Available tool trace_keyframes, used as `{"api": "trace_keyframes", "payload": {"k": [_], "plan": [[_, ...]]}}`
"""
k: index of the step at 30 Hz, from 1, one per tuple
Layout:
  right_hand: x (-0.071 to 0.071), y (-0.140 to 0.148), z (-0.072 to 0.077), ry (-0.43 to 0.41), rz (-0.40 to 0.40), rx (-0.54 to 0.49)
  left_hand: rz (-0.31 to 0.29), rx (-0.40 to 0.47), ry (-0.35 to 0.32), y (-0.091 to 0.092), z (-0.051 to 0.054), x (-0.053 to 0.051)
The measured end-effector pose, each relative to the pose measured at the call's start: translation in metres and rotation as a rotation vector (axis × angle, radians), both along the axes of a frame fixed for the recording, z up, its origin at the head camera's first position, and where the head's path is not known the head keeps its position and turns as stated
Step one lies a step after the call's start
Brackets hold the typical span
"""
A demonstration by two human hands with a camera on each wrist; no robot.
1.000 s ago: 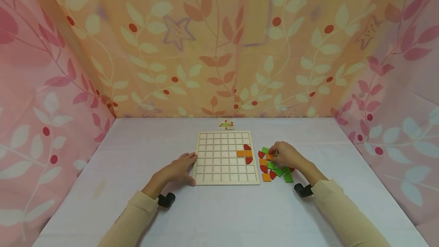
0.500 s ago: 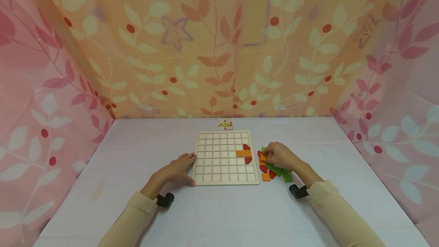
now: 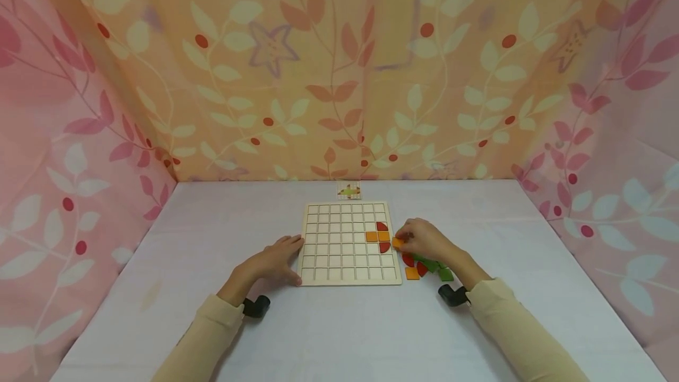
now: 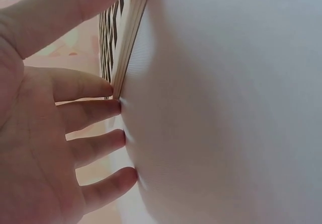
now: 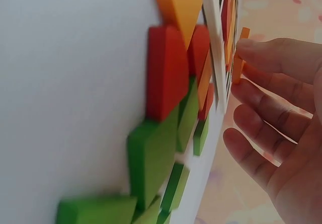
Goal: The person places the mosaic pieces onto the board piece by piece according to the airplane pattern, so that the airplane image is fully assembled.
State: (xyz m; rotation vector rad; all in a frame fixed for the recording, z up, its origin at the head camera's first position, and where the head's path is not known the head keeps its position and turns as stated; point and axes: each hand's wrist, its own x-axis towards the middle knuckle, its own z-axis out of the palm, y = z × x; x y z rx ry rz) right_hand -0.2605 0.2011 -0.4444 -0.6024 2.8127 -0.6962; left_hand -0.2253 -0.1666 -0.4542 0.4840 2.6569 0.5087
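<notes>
My right hand (image 3: 427,239) pinches an orange square tile (image 5: 241,58) between thumb and fingers, raised above the table at the right edge of a wooden grid board (image 3: 339,261). Against the board's left edge rests my left hand (image 3: 273,261), its fingers spread and its fingertips on the tabletop in the left wrist view. Two orange squares (image 3: 378,236) lie side by side in cells on the board's right part. A red quarter-round tile (image 3: 382,226) sits above the outer one, and another red quarter-round tile (image 3: 384,247) below it.
Under and beside my right hand lies a loose pile of green tiles (image 5: 153,158), red tiles (image 5: 163,73) and orange tiles (image 3: 412,273). A small pattern card (image 3: 349,191) lies behind the board. Patterned cloth (image 3: 339,75) hangs around the white table.
My right hand has picked the orange square from the pile and carried it left to the board's edge. The left hand stays at the board's left side.
</notes>
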Motion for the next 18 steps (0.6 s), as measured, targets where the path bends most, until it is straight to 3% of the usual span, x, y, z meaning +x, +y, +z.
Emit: {"api": "trace_keyframes", "payload": {"k": [11, 18], "plan": [[-0.001, -0.021, -0.001, -0.005, 0.050, -0.013, 0.037, 0.010, -0.005, -0.001, 0.000, 0.002], [-0.002, -0.031, -0.005, 0.064, 0.123, 0.032, 0.029, 0.019, 0.005, 0.000, 0.001, 0.002]]}}
